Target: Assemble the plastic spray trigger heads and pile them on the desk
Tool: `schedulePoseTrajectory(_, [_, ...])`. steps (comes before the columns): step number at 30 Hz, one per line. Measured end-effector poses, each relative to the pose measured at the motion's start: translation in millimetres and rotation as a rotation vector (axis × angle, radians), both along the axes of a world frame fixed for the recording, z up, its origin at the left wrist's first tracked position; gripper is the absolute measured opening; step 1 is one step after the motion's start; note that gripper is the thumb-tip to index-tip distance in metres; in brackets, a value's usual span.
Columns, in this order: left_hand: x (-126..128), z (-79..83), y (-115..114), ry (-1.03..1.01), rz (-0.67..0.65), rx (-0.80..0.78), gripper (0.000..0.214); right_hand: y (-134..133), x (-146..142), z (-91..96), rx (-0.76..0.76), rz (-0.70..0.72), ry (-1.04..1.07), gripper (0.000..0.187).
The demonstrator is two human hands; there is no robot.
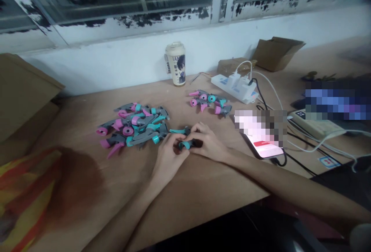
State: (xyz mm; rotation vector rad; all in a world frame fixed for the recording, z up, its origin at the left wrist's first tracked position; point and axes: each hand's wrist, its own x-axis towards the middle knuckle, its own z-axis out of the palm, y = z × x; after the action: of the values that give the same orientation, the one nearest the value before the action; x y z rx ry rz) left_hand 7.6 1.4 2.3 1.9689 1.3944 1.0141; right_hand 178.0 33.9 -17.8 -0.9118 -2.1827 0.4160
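My left hand (169,155) and my right hand (206,143) meet at the middle of the wooden table (179,182), fingers curled round one small grey spray-trigger part with a teal cap (185,144). A second teal-and-grey part (179,131) lies just behind my fingers. To the left sits a large pile of grey, pink and teal trigger parts (133,127). A smaller group of the same parts (211,102) lies farther back, to the right.
A coffee cup (176,64) stands by the wall. A white power strip (235,87) with chargers and cables, a lit phone (265,143), cardboard boxes (276,53) at back right, a large box (20,97) and a striped bag (20,198) at left.
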Motion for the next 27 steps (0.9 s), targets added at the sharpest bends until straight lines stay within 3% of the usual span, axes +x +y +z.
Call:
schedulePoseTrajectory(18, [4.2,-4.1,-3.1,-0.038,0.027,0.001,0.014,-0.9,-1.2,-0.3,0.027,-0.017,-0.003,0.014])
schedulePoseTrajectory(27, [1.2,-8.7,8.5,-0.266,-0.036,-0.175,0.015,-4.5,-2.1,-2.2,0.042,-0.063,0.048,0.015])
